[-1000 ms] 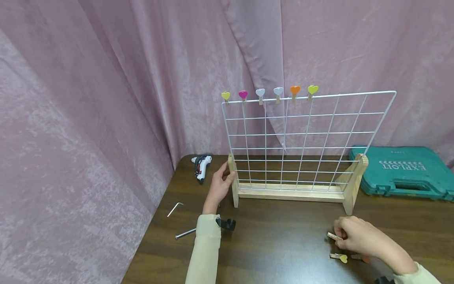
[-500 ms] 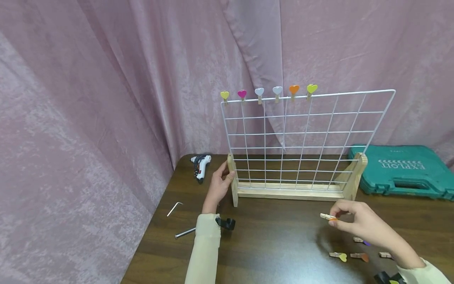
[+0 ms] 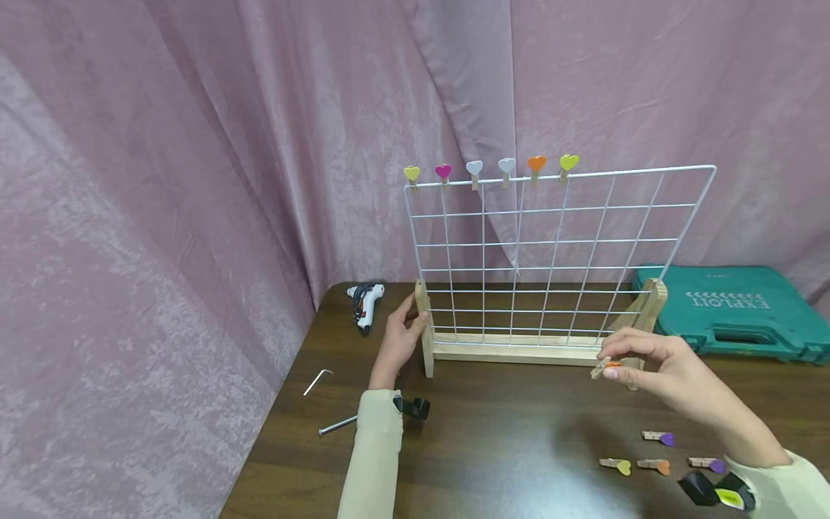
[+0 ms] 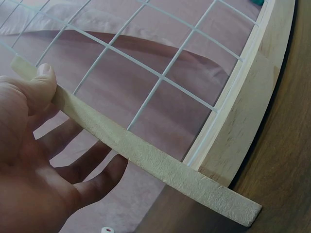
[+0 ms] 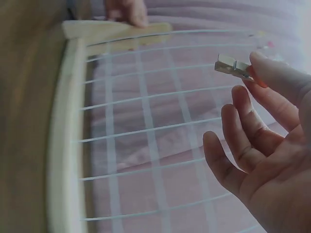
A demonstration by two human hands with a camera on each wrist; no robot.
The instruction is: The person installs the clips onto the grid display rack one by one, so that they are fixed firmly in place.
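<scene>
A white wire grid [image 3: 536,211] stands upright in a wooden stand [image 3: 519,349]. Clipped along its top bar are several small clothespins with hearts, among them a pink-heart clothespin [image 3: 443,172] and an orange-heart clothespin [image 3: 536,164]. My left hand [image 3: 397,342] grips the stand's left side post [image 4: 146,155], thumb on the near face and fingers behind. Between thumb and forefinger, my right hand [image 3: 668,371] pinches a small wooden clothespin [image 5: 233,67] with an orange heart, in front of the stand's right end. The fingers partly cover that heart.
Several clothespins lie at the right front, including a yellow-heart clothespin [image 3: 616,466] and a purple-heart clothespin [image 3: 658,437]. A green case [image 3: 739,313] sits right of the stand. To the left are a glue gun [image 3: 367,306], a hex key [image 3: 318,381] and a bolt [image 3: 338,425].
My right hand has lifted the orange-heart clothespin off the table and carried it up and away from me, towards the stand. My left hand has stayed on the post.
</scene>
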